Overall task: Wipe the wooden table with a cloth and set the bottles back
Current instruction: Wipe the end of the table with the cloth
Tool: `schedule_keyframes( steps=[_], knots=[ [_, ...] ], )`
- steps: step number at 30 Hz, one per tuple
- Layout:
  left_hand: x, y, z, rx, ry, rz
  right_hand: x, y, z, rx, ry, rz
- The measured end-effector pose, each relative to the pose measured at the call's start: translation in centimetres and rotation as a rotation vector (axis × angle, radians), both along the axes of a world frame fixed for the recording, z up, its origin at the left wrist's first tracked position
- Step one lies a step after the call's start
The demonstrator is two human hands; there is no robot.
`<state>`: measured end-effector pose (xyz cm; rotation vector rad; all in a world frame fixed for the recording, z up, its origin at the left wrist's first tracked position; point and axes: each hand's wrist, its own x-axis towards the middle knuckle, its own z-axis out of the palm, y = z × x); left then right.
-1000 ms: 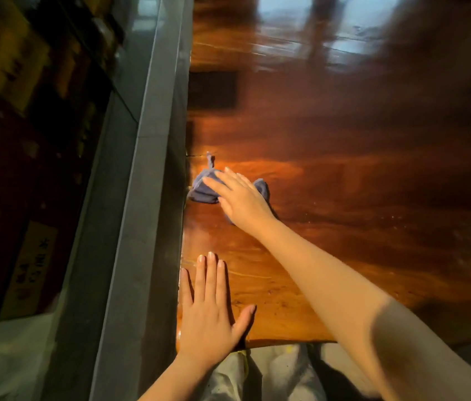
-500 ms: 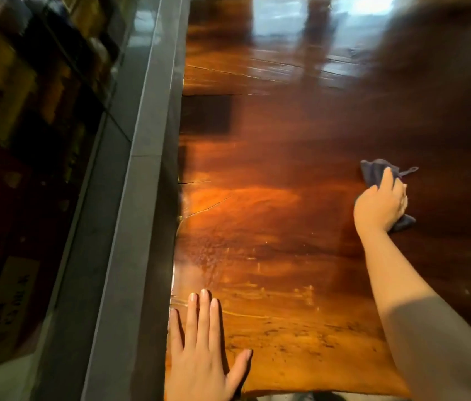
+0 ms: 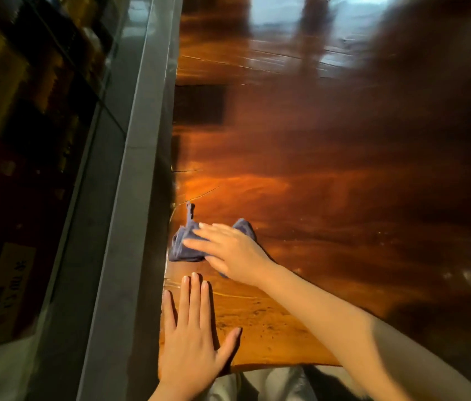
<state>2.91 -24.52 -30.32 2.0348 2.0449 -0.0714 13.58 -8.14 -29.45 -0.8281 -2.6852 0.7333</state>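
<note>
A glossy reddish-brown wooden table fills most of the view. A crumpled blue-grey cloth lies at its left edge. My right hand presses flat on the cloth, fingers stretched toward the left. My left hand rests palm down on the table's near left corner, fingers spread, holding nothing. No bottles show on the tabletop.
A grey ledge runs along the table's left side. Beyond it a glass-fronted cabinet holds dark bottles and labelled boxes. The table's near edge is just in front of my body.
My right hand has swept the cloth from the table's right side back to the left edge, closer to my left hand. The left hand stays planted.
</note>
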Motion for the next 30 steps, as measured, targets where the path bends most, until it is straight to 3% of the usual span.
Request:
schedule_keyframes(
  steps=[5, 8, 14, 20, 22, 26, 30],
  knots=[
    [-0.1, -0.1, 0.1, 0.012, -0.004, -0.03, 5.1, -3.4, -0.7, 0.094, -0.006, 0.053],
    [-0.2, -0.1, 0.1, 0.011, -0.005, -0.031, 8.3, -3.0, -1.0, 0.136, -0.018, -0.039],
    [-0.2, -0.1, 0.1, -0.005, 0.009, -0.016, 19.2, 1.9, -1.5, 0.181, 0.005, -0.785],
    [-0.1, -0.2, 0.0, -0.001, 0.005, -0.013, 20.6, 7.2, -2.1, 0.026, -0.03, -1.258],
    [0.0, -0.3, -0.1, -0.005, 0.012, -0.013, 18.3, 8.6, -1.4, 0.065, -0.08, -1.2],
    [0.0, -0.2, -0.3, 0.012, 0.028, -0.009, 11.5, 6.8, -0.4, 0.081, -0.003, -0.742],
    [-0.1, -0.2, -0.2, 0.041, 0.001, -0.004, 6.8, 1.7, 0.1, -0.003, 0.028, -0.467]
  ],
)
